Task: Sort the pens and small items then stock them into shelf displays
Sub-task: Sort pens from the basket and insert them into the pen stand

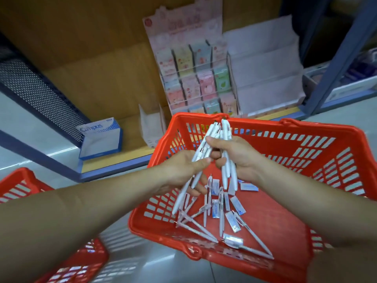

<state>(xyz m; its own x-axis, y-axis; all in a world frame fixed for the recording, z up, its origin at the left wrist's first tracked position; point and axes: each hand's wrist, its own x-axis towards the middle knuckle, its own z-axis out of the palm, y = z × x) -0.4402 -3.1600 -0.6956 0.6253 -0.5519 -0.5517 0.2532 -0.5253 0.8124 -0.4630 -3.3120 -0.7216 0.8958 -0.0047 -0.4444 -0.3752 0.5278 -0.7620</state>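
Observation:
Over a red basket (pixel 318 152), my right hand (pixel 238 158) grips a bundle of white pens (pixel 225 135) that stand upright out of the fist. My left hand (pixel 183 170) holds white pens (pixel 183 193) slanting down to the left, thumb pressed on one beside the right hand. On the basket floor lie several loose white pens (pixel 195 223) and several small white-and-blue packets (pixel 237 205). Behind the basket, on a low wooden shelf, stands a pink tiered display (pixel 195 74) of pastel notepads.
An empty white tiered display (pixel 267 78) stands right of the pink one. A blue-and-white Campus box (pixel 100 137) and a small white holder (pixel 151 127) sit on the shelf at left. A second red basket (pixel 67 266) lies at lower left. A blue shelf post (pixel 336 64) rises at right.

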